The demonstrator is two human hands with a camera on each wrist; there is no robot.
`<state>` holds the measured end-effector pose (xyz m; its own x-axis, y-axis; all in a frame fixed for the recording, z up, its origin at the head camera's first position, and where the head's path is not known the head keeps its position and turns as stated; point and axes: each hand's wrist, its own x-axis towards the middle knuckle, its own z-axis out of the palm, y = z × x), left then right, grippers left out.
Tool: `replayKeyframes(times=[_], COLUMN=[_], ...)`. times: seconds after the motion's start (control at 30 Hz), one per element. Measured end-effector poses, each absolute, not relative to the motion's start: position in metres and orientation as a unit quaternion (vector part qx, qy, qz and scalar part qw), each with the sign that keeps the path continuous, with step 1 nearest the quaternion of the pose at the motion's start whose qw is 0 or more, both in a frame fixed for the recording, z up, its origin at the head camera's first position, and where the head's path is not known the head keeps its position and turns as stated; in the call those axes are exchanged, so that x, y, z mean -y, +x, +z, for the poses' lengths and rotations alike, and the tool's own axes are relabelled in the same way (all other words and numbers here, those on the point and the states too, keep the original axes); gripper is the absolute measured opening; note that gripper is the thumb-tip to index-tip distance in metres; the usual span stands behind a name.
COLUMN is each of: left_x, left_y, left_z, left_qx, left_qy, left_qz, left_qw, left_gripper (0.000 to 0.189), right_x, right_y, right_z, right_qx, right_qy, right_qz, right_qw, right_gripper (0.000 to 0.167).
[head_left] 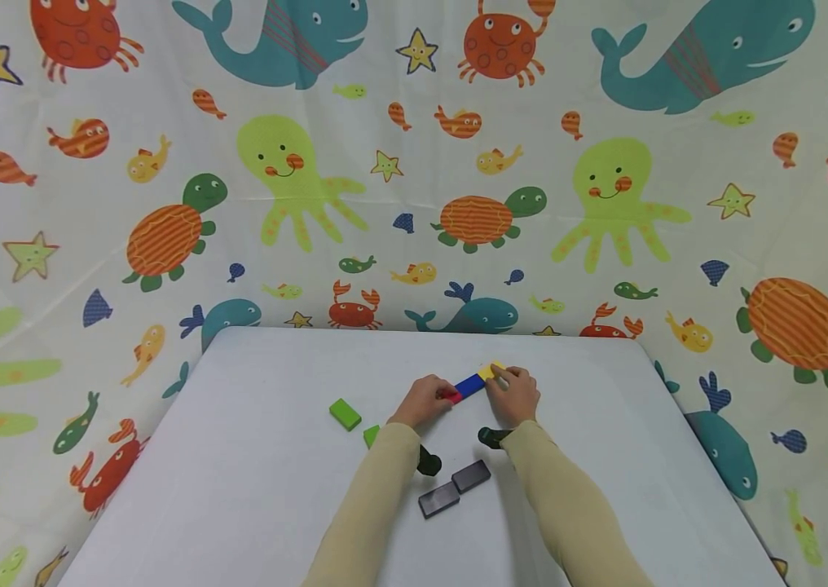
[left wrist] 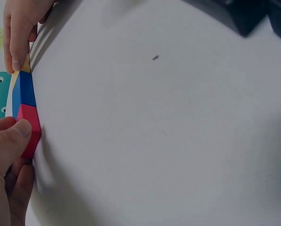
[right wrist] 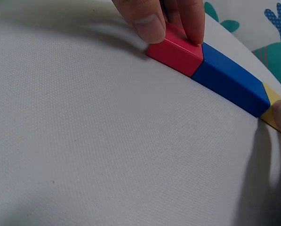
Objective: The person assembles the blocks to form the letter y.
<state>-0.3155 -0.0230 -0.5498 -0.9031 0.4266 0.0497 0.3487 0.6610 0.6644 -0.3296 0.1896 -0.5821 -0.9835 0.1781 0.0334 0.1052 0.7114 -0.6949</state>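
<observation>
Red block (head_left: 452, 398), blue block (head_left: 469, 386) and yellow block (head_left: 489, 372) touching end to end on a white table (head_left: 253, 456), your hands at either end.
Head view: your left hand (head_left: 423, 402) pinches the red block, your right hand (head_left: 516, 395) the yellow; two green blocks (head_left: 345, 414) lie to the left, one partly behind your left sleeve (head_left: 373, 505), and two dark grey blocks (head_left: 439, 499) lie nearer you. Left wrist view: your left thumb and fingers clamp the red block. Right wrist view: your right thumb presses the yellow block.
</observation>
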Motion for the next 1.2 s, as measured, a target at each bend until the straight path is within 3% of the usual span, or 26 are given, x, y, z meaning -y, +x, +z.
replayKeyframes(times=[1.2], left_x=[0.024], left_y=[-0.315], left_z=[-0.551], left_qx=[-0.911], left_qy=[0.222], left_qz=[0.344], left_qw=[0.045], left_gripper=[0.021], right_x=[-0.186], right_y=[-0.334], right_z=[-0.581], right_qx=[0.912], right_qy=[-0.105], right_qz=[0.39], right_qw=[0.069], right_gripper=[0.045])
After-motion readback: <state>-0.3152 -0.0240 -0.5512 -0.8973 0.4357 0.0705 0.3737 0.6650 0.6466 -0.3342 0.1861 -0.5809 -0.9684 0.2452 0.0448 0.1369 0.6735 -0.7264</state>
